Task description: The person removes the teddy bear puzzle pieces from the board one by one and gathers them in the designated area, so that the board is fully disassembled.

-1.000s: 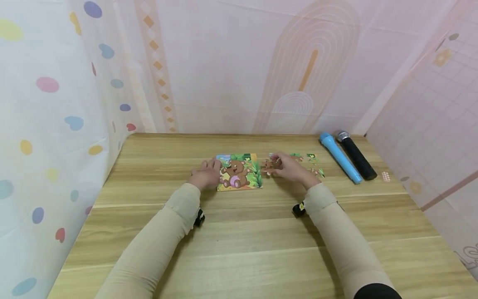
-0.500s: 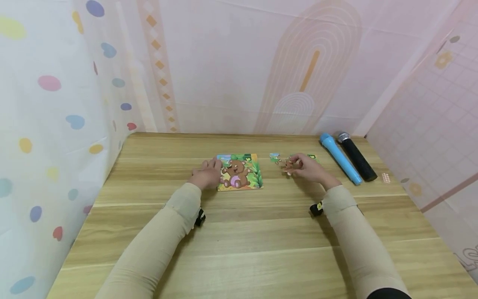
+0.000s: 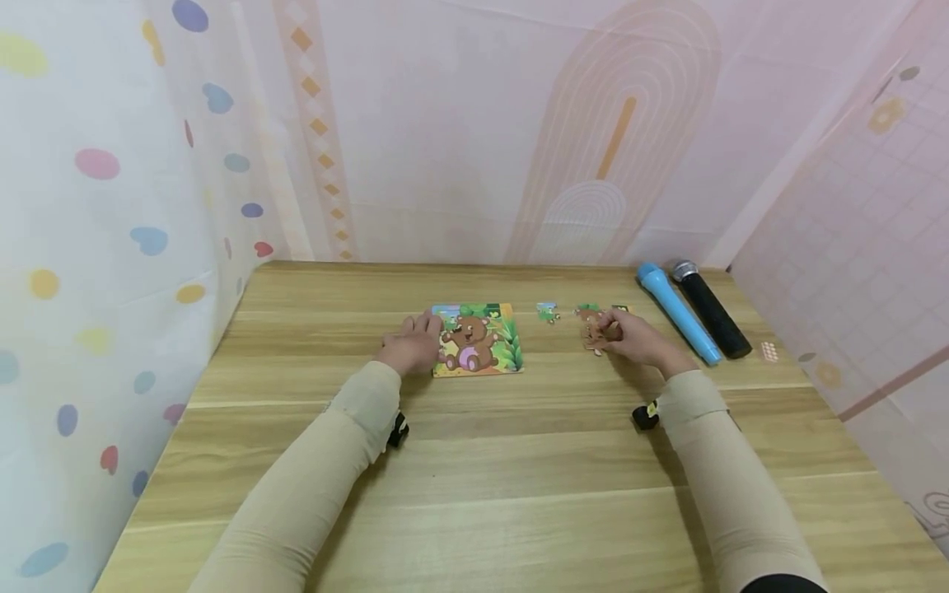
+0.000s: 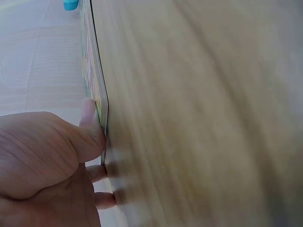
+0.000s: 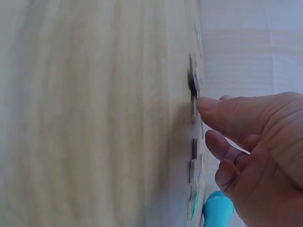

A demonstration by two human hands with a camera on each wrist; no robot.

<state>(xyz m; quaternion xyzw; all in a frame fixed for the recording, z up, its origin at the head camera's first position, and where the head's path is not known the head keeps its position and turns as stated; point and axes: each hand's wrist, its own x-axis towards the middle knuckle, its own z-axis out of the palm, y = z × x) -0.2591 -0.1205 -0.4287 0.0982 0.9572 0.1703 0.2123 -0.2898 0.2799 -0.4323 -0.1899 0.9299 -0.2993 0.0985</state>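
Observation:
A bear jigsaw puzzle (image 3: 474,342) lies flat left of centre in the head view. My left hand (image 3: 410,344) rests at its left edge, and in the left wrist view the thumb (image 4: 89,137) presses on the board's edge while other fingertips touch the table. To the right, my right hand (image 3: 639,339) pinches a brown puzzle piece (image 3: 593,336) between thumb and fingertips. That piece (image 5: 195,75) shows edge-on in the right wrist view, close over the table. Beside it lie a blue-green piece (image 3: 548,312) and a green-brown piece (image 3: 589,310); others are partly hidden by the hand.
A blue toy microphone (image 3: 678,315) and a black microphone (image 3: 712,309) lie at the right back of the wooden table (image 3: 474,478). A small pink dotted patch (image 3: 769,352) is right of them. Patterned cloth (image 3: 445,148) hangs behind and on both sides.
My right hand has moved right, carrying the brown piece away from the puzzle's side toward the other loose pieces. My left hand has stayed at the puzzle's left edge.

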